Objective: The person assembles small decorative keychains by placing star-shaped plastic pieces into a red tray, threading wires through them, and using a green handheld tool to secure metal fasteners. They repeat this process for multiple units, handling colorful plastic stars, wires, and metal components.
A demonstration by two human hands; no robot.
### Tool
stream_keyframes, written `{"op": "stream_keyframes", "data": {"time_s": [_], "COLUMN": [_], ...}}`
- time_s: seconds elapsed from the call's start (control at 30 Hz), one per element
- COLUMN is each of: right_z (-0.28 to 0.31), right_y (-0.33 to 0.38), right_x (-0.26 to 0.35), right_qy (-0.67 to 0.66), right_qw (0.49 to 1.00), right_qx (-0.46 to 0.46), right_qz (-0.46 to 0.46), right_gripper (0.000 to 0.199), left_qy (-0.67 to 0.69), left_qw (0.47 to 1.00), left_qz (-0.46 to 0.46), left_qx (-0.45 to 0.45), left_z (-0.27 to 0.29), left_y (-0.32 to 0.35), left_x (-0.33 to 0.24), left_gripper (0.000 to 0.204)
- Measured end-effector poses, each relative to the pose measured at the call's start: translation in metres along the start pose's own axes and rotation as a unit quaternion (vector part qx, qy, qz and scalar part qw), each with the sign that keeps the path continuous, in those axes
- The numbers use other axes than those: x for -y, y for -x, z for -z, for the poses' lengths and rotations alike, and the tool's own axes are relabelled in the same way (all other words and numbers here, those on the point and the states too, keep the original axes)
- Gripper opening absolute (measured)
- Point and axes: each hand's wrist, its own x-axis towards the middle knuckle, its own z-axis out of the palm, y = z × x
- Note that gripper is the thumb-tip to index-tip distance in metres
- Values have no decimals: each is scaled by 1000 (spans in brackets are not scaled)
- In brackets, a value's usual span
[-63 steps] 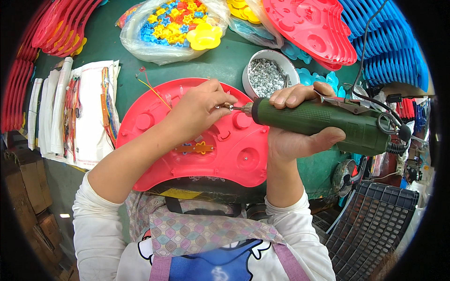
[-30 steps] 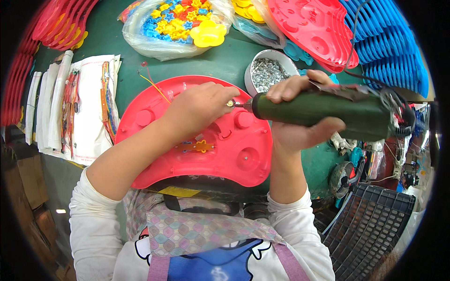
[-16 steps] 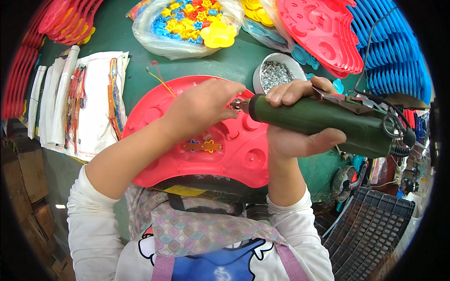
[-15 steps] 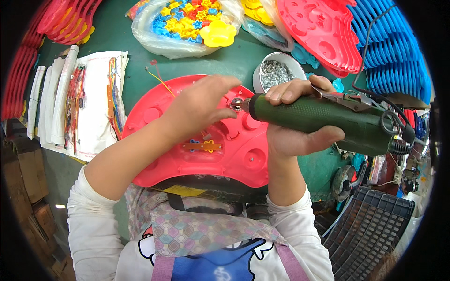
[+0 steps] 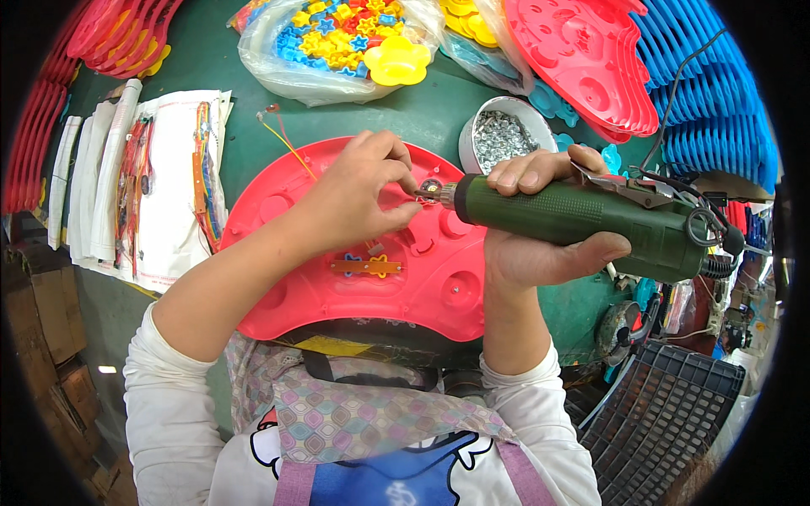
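My right hand [image 5: 540,211] is wrapped round a green electric screwdriver [image 5: 591,221], which lies nearly level with its bit pointing left. At the bit's tip my left hand [image 5: 359,190] pinches with thumb and fingers; whatever is between them is too small to make out. Beneath both hands lies a red plastic shell [image 5: 291,295], its inner side up, with round posts and recesses. An orange strip [image 5: 361,266] sits across its lower middle, over blue and yellow star shapes. A thin yellow wire [image 5: 288,145] sticks out past the shell's far edge.
A white bowl of screws [image 5: 506,139] stands beyond the screwdriver. Farther back are a bag of small coloured shapes [image 5: 337,38], stacked red shells [image 5: 582,59] and blue plastic parts [image 5: 717,110]. Wired strips [image 5: 202,177] lie on white sheets at left. A cable [image 5: 675,93] hangs at right.
My left fingers have closed from a looser, spread pose into a pinch at the screwdriver's tip. The screwdriver and right hand have shifted slightly right and down.
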Motion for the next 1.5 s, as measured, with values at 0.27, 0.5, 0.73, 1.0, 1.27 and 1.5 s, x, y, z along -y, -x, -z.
{"op": "stream_keyframes", "data": {"time_s": [0.27,0.5,0.73,1.0,1.27,1.5], "right_z": [0,3,2,3,6,3], "right_y": [1,0,0,2,3,2], "right_x": [2,1,3,2,0,0], "right_qy": [-8,-2,-3,22,26,6], "right_qw": [1000,1000,1000,999,999,1000], "right_qx": [-4,-17,-20,-28,-23,-22], "right_qz": [-5,-8,-9,-9,-16,-10], "right_gripper": [94,93,92,91,94,93], "left_qy": [-19,-28,-30,-61,-36,-48], "left_qw": [999,998,998,995,998,997], "left_qz": [-31,-44,-46,-44,-22,-47], "left_qx": [-38,-42,-41,-66,-36,-38], "left_z": [-2,0,2,0,-3,-8], "left_y": [0,-1,-2,-2,-1,-4], "left_x": [4,6,5,2,7,8], "left_gripper": [22,23,23,23,26,29]}}
